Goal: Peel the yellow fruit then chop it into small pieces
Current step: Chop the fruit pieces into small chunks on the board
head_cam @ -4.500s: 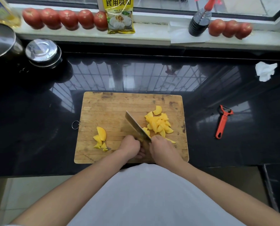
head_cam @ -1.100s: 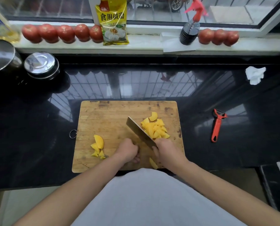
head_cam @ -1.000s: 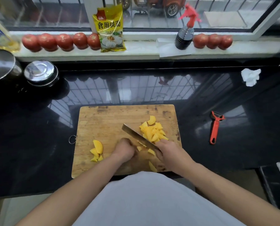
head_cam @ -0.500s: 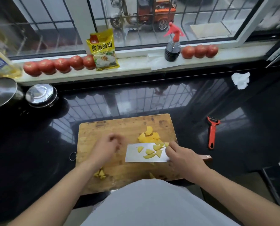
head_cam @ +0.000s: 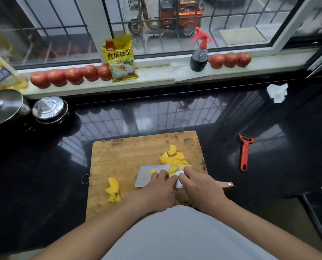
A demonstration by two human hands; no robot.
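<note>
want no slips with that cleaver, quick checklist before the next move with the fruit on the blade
1. Flat steel cleaver blade lies flat on the wooden cutting board: ok.
2. Yellow fruit pieces on the blade sit clear of its edges: not ok, some are at the far edge.
3. Right hand grips the wooden handle: cannot tell.
4. Left hand fingers away from the cutting edge: cannot tell.
5. Small fruit pile at the board's left out of the way: ok.

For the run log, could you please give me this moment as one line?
phase: chopping paused | cleaver: flat on cutting board, pieces on blade | left hand: on blade | right hand: on blade | peeler: idle on counter
</note>
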